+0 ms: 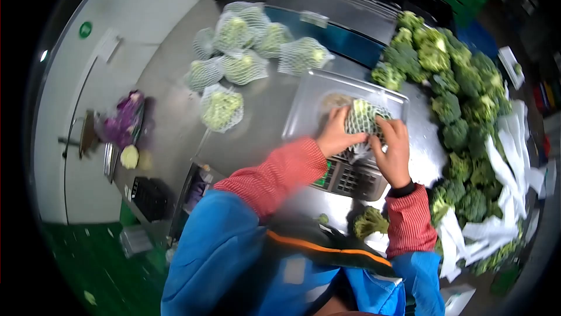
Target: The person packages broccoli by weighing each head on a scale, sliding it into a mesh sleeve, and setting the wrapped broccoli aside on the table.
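A broccoli head in white foam netting (pixel 363 118) lies over the metal pan of a weighing scale (pixel 304 108). My left hand (pixel 340 134) grips its left side, thumb pointing inward. On its right side my right hand (pixel 392 148) holds the netting with thumb and fingers. Both hands are closed round the same netted head. Below them shows the scale's keypad (pixel 355 180) with a green display, partly behind my left wrist. A loose broccoli head (pixel 370 223) lies between the scale and my body.
Several netted heads (pixel 236 33) lie at the upper left, one (pixel 222 109) nearer. Unwrapped broccoli (pixel 447 100) is heaped along the right, beside white foam nets (pixel 505 158). Purple cabbage (pixel 124 120) and a black crate (pixel 149 198) are at the left. A dark machine (pixel 345 9) stands behind the scale.
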Demonstrator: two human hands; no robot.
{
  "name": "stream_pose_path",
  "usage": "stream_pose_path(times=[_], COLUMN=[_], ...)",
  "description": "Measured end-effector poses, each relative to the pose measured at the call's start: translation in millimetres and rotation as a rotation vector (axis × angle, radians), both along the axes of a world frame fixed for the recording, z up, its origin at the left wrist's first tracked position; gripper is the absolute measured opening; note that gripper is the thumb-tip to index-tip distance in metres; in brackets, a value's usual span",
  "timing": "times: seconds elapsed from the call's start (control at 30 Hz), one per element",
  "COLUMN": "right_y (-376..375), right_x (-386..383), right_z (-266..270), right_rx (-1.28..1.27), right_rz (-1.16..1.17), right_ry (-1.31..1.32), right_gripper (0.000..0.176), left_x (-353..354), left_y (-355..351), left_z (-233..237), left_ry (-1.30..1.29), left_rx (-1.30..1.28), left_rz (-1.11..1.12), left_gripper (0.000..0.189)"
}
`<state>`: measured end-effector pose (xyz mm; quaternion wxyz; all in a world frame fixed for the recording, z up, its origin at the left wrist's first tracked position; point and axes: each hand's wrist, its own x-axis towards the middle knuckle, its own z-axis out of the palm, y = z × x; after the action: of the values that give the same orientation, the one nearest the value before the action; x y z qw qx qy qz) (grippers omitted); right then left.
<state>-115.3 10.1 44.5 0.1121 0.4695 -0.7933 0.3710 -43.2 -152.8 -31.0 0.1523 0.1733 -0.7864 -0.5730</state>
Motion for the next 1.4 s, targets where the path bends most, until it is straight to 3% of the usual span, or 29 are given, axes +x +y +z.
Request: stream_pose_path(times=[0.07, 0.17, 0.2, 0.27, 0.33, 0.4, 0.43, 0.57, 0.7, 0.77, 0.83, 0.9, 0.97, 1.07, 1.17, 1.3, 1.4], right_y=[2, 6, 9, 15, 21, 28, 30, 33, 27, 21, 12, -4, -23, -57, -79, -73, -72], right_x=[9, 14, 16, 17, 15, 8, 3, -30, -81, -113, -156, -191, -229, -264, -288, -303, -309], right_z=[9, 17, 20, 13, -5, -21, -28, -57, -57, -48, -60, -54, -64, -74, -89, -86, -82], right_rx=[-0.103, -0.280, -0.299, -0.277, -0.273, -0.271, -0.288, -0.289, -0.202, -0.034, 0.084, 0.259, 0.402, 0.490, 0.524, 0.499, 0.405], right_rz=[0.019, -0.048, -0.099, -0.164, -0.209, -0.250, -0.261, -0.335, -0.376, -0.444, -0.477, -0.511, -0.516, -0.552, -0.518, -0.322, -0.333], right_ry=[-0.237, -0.358, -0.373, -0.425, -0.448, -0.518, -0.555, -0.509, -0.366, -0.303, 0.022, 0.083, 0.310, 0.589, 0.763, 0.604, 0.640], right_gripper=[0.042, 0.040, 0.036, 0.026, 0.021, 0.016, 0.014, 0.013, 0.016, 0.030, 0.047, 0.064, 0.064, 0.049, 0.047, 0.056, 0.049], left_x=[3, 31, 35, 54, 62, 70, 76, 94, 90, 92, 90, 87, 87, 86, 90, 84, 86], left_y=[-7, -16, -36, -65, -113, -178, -195, -258, -235, -214, -187, -159, -131, -105, -92, -76, -74], left_z=[-13, 49, 31, 66, 63, 15, 4, -92, -90, -55, -25, -6, 3, 4, -1, 5, -8], left_ry=[0.070, 0.227, 0.229, 0.161, 0.218, 0.092, 0.010, -0.269, -0.177, -0.210, -0.098, -0.006, 0.058, 0.184, 0.129, 0.075, 0.000], left_rx=[0.377, 0.690, 0.584, 0.538, 0.164, -0.331, -0.461, -0.672, -0.719, -0.742, -0.721, -0.643, -0.506, -0.427, -0.392, -0.259, -0.263], left_rz=[-0.031, 0.010, 0.059, 0.207, 0.281, 0.496, 0.612, 0.540, 0.577, 0.584, 0.600, 0.585, 0.538, 0.363, 0.254, 0.212, 0.205], left_gripper=[0.098, 0.076, 0.065, 0.063, 0.066, 0.073, 0.076, 0.080, 0.079, 0.077, 0.072, 0.067, 0.062, 0.058, 0.058, 0.042, 0.027])
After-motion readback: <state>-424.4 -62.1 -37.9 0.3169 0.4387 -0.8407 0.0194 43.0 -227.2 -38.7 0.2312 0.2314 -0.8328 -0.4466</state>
